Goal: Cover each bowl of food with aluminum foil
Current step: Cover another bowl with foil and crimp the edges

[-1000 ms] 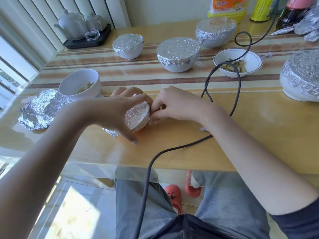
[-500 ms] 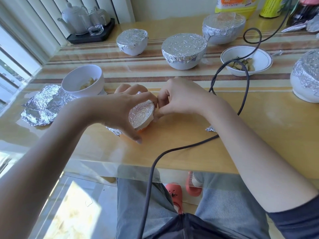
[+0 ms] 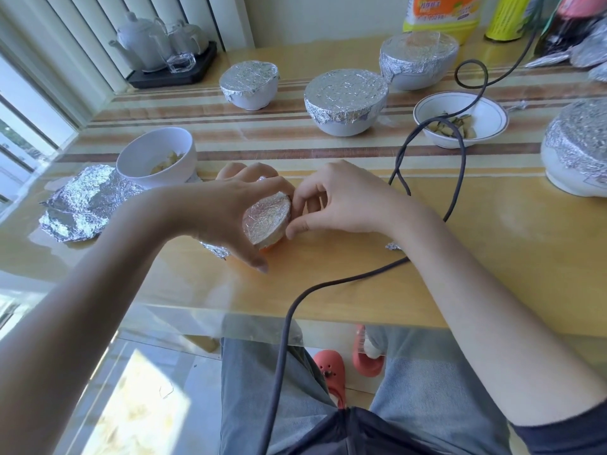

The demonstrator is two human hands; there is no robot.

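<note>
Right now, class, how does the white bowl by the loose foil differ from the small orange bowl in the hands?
The white bowl stands uncovered, its food showing; the orange bowl is foil-topped. The white bowl sits upright and untouched; the orange bowl is tilted, gripped by the left hand while the right hand pinches its rim. Both are on the table.

A dark grey cable (image 3: 458,178) runs up from my lap, crosses the glass-topped wooden table (image 3: 492,257) with its brown stripes, and loops toward the far right corner. At the far left, a white ceramic teapot (image 3: 144,41) and clear glass cups (image 3: 179,60) sit on a black tray (image 3: 177,72) beside the white vertical blinds (image 3: 98,31). Along the back edge stand a yellow bottle with an orange label (image 3: 441,14) and a yellow-green can (image 3: 507,18). Through the glass I see my grey-blue jeans (image 3: 437,399) and coral pink slippers (image 3: 331,372) on the floor.
</note>
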